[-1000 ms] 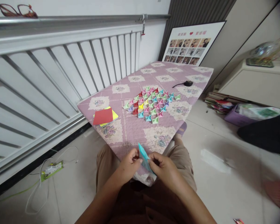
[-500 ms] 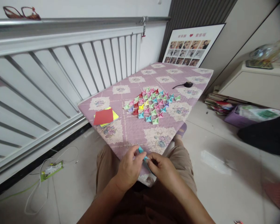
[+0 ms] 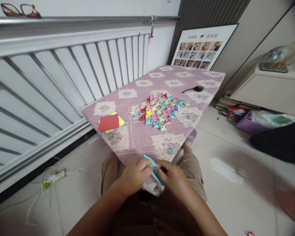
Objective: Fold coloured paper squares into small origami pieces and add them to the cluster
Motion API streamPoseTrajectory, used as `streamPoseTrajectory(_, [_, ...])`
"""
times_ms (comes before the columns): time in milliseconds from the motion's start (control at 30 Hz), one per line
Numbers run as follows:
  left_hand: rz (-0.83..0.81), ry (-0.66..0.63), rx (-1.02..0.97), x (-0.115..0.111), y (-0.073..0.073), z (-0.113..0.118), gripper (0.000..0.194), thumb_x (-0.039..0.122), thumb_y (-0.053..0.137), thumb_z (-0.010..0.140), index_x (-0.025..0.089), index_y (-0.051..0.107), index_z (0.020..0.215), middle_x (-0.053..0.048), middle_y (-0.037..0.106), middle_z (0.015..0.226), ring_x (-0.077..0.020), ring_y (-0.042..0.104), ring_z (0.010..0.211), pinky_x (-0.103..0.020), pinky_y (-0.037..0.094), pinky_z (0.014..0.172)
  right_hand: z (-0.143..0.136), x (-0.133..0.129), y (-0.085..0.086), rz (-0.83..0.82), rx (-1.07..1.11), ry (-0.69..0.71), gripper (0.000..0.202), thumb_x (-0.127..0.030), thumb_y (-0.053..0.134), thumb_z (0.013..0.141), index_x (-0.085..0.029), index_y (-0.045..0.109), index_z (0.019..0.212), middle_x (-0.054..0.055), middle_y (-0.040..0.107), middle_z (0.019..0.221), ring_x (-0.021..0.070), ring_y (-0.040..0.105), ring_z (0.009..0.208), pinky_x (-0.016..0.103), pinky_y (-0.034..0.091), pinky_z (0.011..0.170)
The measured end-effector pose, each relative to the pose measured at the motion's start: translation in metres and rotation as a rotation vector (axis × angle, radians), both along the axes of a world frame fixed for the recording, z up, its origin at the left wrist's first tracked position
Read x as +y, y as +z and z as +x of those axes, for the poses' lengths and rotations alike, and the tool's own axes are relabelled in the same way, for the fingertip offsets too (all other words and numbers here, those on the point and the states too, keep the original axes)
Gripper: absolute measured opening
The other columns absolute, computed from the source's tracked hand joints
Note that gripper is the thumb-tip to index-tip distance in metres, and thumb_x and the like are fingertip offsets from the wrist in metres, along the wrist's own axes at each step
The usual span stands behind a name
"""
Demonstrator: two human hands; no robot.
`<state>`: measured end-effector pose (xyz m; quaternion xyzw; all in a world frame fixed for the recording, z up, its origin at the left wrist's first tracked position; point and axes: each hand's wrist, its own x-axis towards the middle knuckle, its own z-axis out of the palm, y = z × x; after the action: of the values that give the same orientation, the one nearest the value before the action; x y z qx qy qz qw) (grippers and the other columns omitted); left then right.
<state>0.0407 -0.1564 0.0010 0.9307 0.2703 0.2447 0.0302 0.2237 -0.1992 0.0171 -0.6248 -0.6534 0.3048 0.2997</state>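
Observation:
Between my hands, over the near corner of the table, is a folded piece of blue paper. My left hand pinches its left side, with the fingers curled over it. The thumb and fingers of my right hand close on its right side. Part of the paper is covered by my fingers. Beyond my hands, several small folded paper pieces in green, pink, red, blue, yellow and purple stand in slanted rows on the table. To their left lies a stack of paper squares, red on top with yellow beneath.
A pink flowered cloth covers the table. A black object with a thin tail lies toward its far right. A white radiator runs along the left, and a power strip with cables is on the floor.
The blue paper shows a longer, wider strip between my hands than before. My left hand has turned and shifted slightly left, its fingers more curled.

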Motion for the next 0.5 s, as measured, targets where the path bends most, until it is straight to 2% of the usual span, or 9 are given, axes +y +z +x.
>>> streamPoseTrajectory(200, [0.068,-0.119,0.165,0.001,0.008,-0.003,0.019,0.021,0.042,0.095,0.018,0.057,0.084,-0.001,0.062,0.091,-0.0155,0.054,0.075,-0.028,0.044,0.064,0.005,0.003,0.001,0.038,-0.124,-0.041,0.017,-0.029,0.046,0.084,-0.021,0.055,0.072,0.000,0.059,0.067,0.0141,0.054,0.063,0.024,0.038,0.059])
streamPoseTrajectory(500, [0.055,-0.177,0.340,0.000,0.016,-0.001,0.011,0.024,0.047,0.094,0.020,0.056,0.091,-0.001,0.058,0.084,-0.0167,0.052,0.075,-0.028,0.040,0.061,0.005,0.003,-0.005,0.060,-0.347,-0.061,0.017,-0.023,0.041,0.084,-0.020,0.057,0.077,0.004,0.064,0.075,0.0168,0.061,0.069,0.026,0.040,0.062])
